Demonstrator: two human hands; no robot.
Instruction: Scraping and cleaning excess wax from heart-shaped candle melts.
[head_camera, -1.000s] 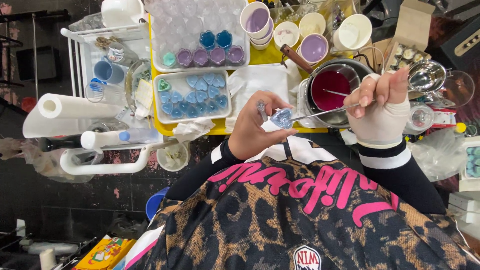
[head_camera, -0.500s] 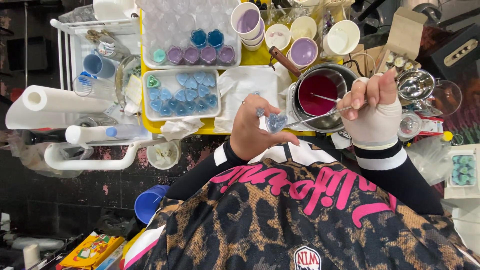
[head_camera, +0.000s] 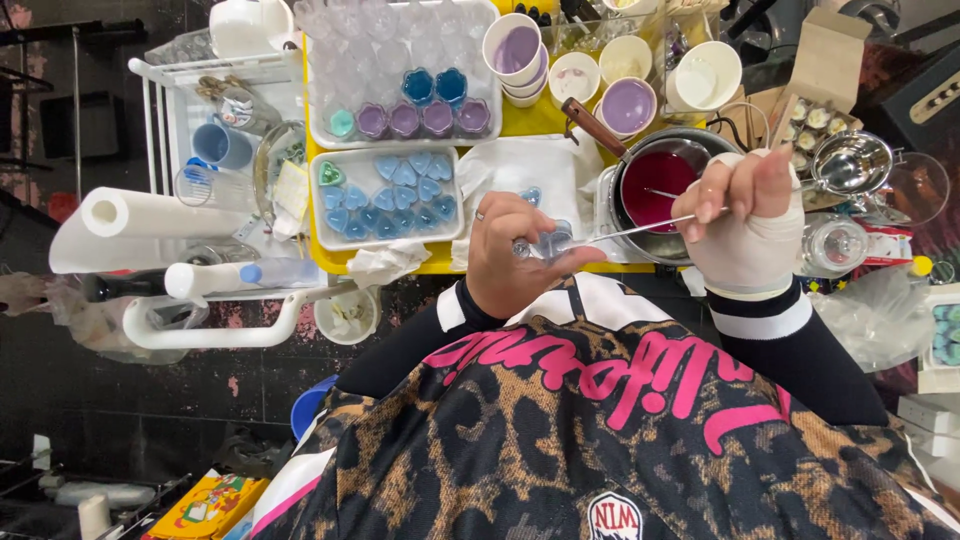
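My left hand (head_camera: 515, 255), a ring on one finger, holds a small clear cup with pale blue filling (head_camera: 547, 243) just above my chest. My right hand (head_camera: 745, 205), with a white wrap around wrist and palm, pinches a thin metal rod (head_camera: 640, 228). The rod's tip reaches into the small cup. Behind the two hands stands a metal pot of dark pink liquid (head_camera: 658, 182) with a wooden handle.
A white tray of blue heart-shaped pieces (head_camera: 385, 197) lies on the yellow table (head_camera: 525, 120), and a tray of clear, purple and blue cups (head_camera: 400, 70) is behind it. Paper cups of lilac liquid (head_camera: 627, 105), a metal strainer (head_camera: 850, 162) and a paper towel roll (head_camera: 130, 228) surround them.
Both hands keep their hold on the cup and rod. They have drifted slightly toward my body, and the view has shifted a little.
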